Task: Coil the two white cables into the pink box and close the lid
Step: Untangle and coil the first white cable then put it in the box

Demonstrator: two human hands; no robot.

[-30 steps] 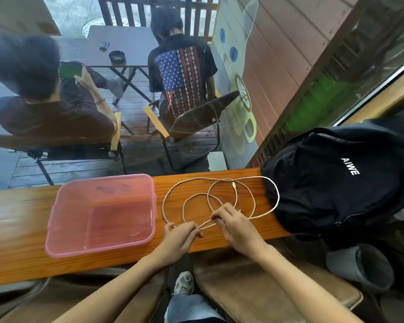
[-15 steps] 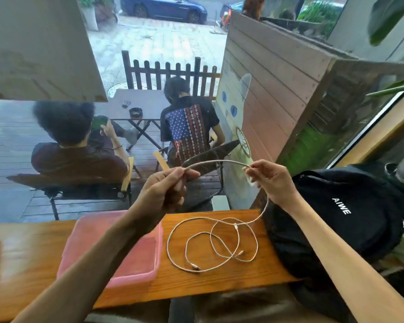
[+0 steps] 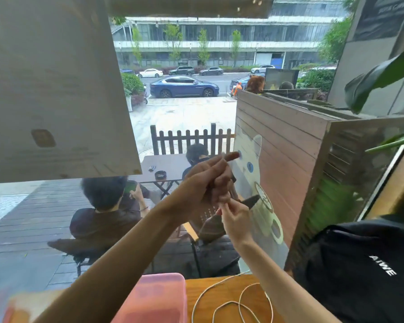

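Both hands are up in mid-frame, well above the table [image 3: 222, 297], right against each other. The left hand [image 3: 210, 180] sits higher, fingers curled in a closed grip with one finger poking out toward the upper right; what it holds is blurred, so I cannot tell whether cable runs through it. The right hand [image 3: 234, 217] is just beneath, touching it, fingertips pinched together at the meeting point; again no cable is clearly visible inside that grip.

Down at the bottom edge, a white cable [image 3: 231, 304] lies in loose loops on the orange wood, one strand rising toward the right forearm. The loops lie between the pink box [image 3: 159, 297] on the left and the black backpack [image 3: 364, 271] on the right, a strip of bare wood on either side. The table's far edge runs right along the window glass.

The pink box sits bottom centre, cut off by the frame, the left forearm crossing its near-left part. Lid on, hazy pink; nothing can be made out inside.
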